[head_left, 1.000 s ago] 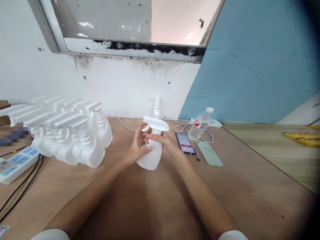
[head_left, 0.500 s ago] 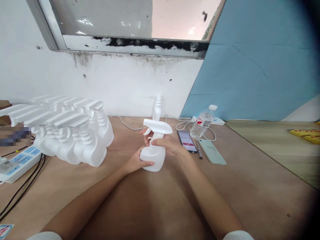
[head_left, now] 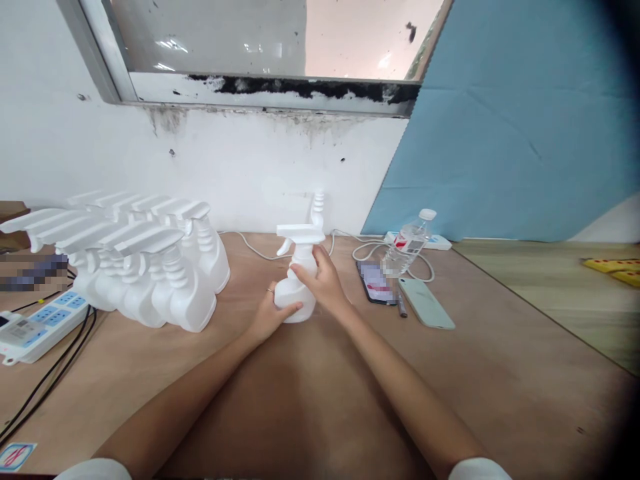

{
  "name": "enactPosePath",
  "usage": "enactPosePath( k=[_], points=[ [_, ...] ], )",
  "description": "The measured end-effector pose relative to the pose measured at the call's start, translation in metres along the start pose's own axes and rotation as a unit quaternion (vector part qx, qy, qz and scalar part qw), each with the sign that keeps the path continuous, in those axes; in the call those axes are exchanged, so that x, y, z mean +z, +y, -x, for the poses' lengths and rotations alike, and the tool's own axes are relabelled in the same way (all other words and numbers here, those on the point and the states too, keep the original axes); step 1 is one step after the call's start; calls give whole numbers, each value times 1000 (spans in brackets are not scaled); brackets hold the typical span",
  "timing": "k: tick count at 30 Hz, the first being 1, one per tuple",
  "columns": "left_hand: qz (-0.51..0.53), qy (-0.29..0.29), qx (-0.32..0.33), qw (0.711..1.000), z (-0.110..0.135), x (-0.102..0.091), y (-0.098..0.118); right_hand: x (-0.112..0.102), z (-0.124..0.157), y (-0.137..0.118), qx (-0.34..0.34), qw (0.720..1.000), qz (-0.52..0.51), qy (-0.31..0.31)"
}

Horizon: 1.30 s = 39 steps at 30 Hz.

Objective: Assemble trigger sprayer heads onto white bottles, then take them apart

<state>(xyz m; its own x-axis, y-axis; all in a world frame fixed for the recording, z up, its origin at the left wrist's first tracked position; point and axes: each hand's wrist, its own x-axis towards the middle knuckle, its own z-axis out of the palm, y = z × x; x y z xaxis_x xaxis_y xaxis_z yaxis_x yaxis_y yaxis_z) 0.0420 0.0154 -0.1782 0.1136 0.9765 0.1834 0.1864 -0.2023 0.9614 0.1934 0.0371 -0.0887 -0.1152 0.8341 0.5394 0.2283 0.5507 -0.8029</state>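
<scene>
A white spray bottle stands nearly upright in front of me, its trigger head pointing left. My left hand is closed around the lower body, thumb across the front. Higher up, my right hand grips the neck and upper body from the right, its thumb on the near side. The far fingers of both hands are partly hidden by the bottle. Behind it, against the wall, another white ribbed bottle neck shows; its lower part is covered.
Several white spray bottles stand in rows at the left, beside a power strip and black cables. To the right are a clear water bottle, a dark phone, a pen, a pale green phone and a white cable.
The spray bottle has moved slightly left and away from me, and it has turned more upright. Both hands have moved with it, keeping their hold.
</scene>
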Motion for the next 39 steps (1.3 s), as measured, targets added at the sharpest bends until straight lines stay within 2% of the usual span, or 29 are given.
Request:
enactPosePath(
  k=[2,4,6,8,9,10,12,14,15,17,20,24,29,34,39],
  points=[
    [-26,79,29,996,-4,-2,-3,11,3,9,-19,998,57,26],
    [-58,164,85,981,-6,-5,-6,19,5,13,-2,998,55,1],
    [-98,246,170,949,-3,-9,-7,25,4,14,25,999,19,-40],
    [-152,278,270,909,6,-12,-6,29,1,12,44,996,-26,-75],
    [-185,261,325,890,11,-12,-5,31,-1,12,52,994,-47,-88],
    [-219,221,378,872,16,-11,-3,35,-4,12,60,991,-66,-98],
    [-281,79,462,837,26,-5,2,45,-9,13,72,986,-105,-110],
    [-320,-87,503,798,31,5,5,61,-16,17,74,978,-150,-124],
    [-331,-149,509,781,32,9,6,70,-20,20,71,973,-173,-137],
    [-344,-208,509,761,31,15,6,87,-29,26,59,962,-209,-164],
    [-349,-204,489,773,23,10,1,109,-44,33,31,956,-225,-187],
    [-367,-186,444,796,12,-6,-5,127,-59,38,-10,959,-219,-178],
    [-372,-151,434,806,7,-11,-6,136,-67,38,-4,959,-219,-181],
    [-336,-126,424,831,5,-12,-10,143,-73,36,20,963,-197,-184],
    [-331,-128,397,847,2,-19,-13,151,-78,38,-3,956,-224,-191]
  ],
)
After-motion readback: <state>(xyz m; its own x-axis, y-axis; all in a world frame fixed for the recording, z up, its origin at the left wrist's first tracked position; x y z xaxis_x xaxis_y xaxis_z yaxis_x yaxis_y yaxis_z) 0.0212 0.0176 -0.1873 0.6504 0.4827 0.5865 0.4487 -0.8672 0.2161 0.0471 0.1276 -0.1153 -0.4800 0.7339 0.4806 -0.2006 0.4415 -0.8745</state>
